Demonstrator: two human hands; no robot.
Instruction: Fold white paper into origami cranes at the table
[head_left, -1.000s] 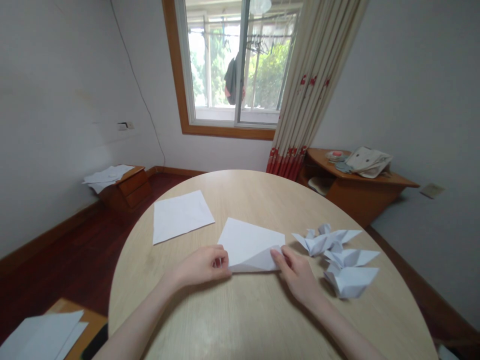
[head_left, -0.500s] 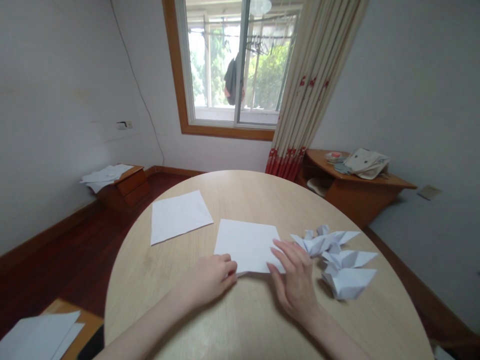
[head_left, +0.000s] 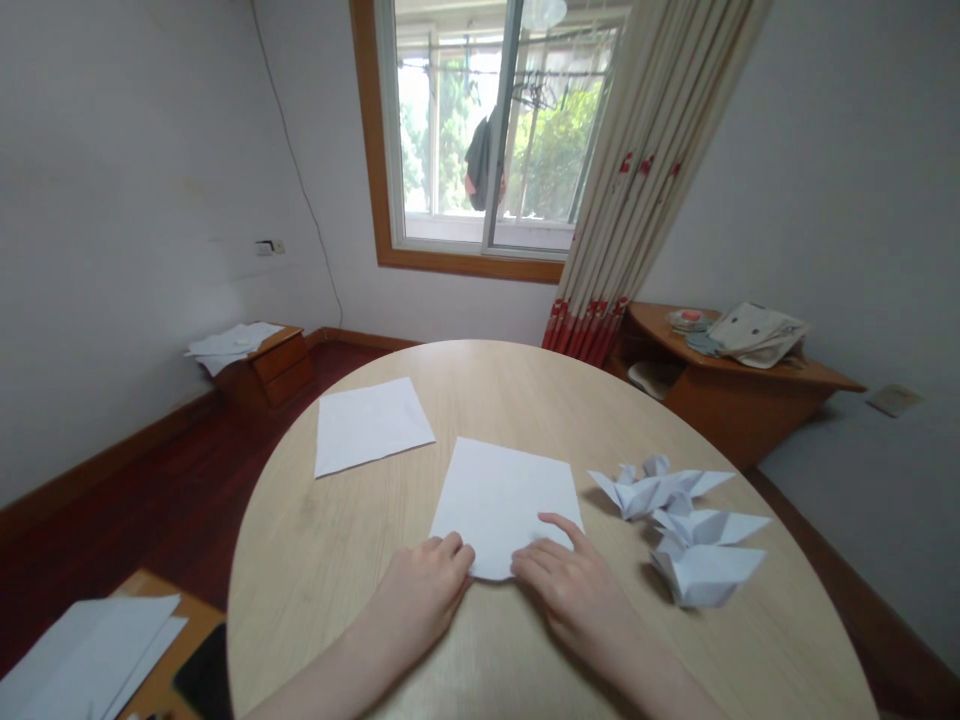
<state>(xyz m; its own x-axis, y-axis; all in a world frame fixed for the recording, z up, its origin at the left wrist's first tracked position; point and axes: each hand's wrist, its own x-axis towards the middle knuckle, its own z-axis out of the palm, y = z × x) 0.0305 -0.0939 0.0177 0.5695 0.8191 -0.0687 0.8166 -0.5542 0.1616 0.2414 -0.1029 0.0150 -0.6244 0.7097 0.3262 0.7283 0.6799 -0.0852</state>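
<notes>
- On the round worktop, the white sheet between your hands shows you a plain white upper face; the dark spots on the pale bag beyond the worktop's right edge are too small to make out.
- Your left hand is closed, fingers curled together over the sheet's near left corner, pinching it.
- Your right hand is partly open: its lower fingers bend onto the sheet's near edge while one finger arches up above the paper. Its thumb is hidden, so I cannot tell whether it grips.
- Between your hands the near edge bows towards you; the sheet's far part lies flat, near the middle of the worktop.
- Half a second ago your right hand was spread across the sheet's right side; now its fingers are bent and sit closer to your left hand, and more of the sheet shows at its near side.
- Just as before, a second sheet lies towards the worktop's far left edge, apart from yours, and the folded papers sit bunched towards the right edge.
</notes>
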